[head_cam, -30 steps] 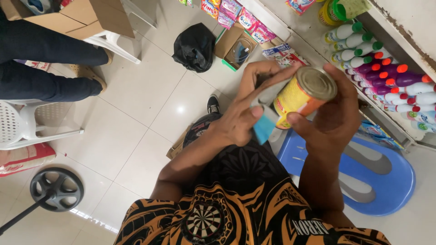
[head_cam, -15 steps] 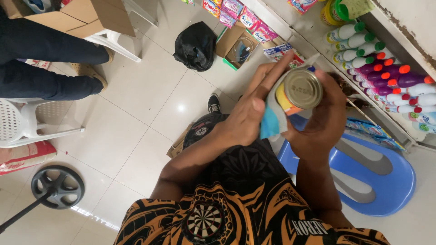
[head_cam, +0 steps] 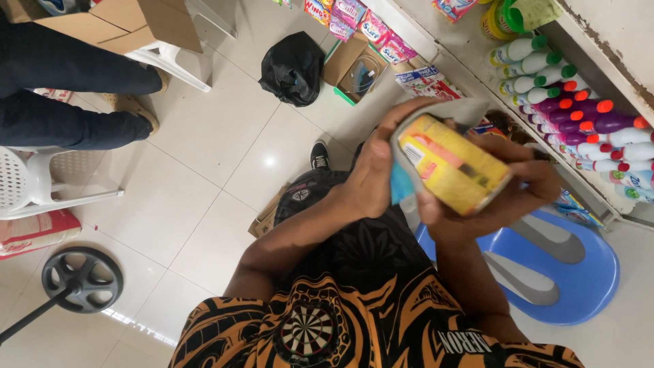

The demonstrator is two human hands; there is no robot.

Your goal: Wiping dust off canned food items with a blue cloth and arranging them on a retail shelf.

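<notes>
I see the yellow can (head_cam: pixel 453 163) lying on its side in front of my chest, its long axis running from upper left down to lower right. My right hand (head_cam: pixel 490 197) cups it from beneath, fingers curled around its body. My left hand (head_cam: pixel 371 174) is closed on a blue-grey cloth (head_cam: pixel 402 180), pressed against the can's near end. Beyond the right hand, a shelf (head_cam: pixel 477 54) holds rows of bottles (head_cam: pixel 579 116); below it sits a blue stool (head_cam: pixel 579 272).

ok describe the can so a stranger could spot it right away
Start at the blue stool by the bottle shelf; both hands meet just above it. The can lies tilted in the right hand, yellow-labelled, unlike the blue cloth the left hand presses to it.
</notes>
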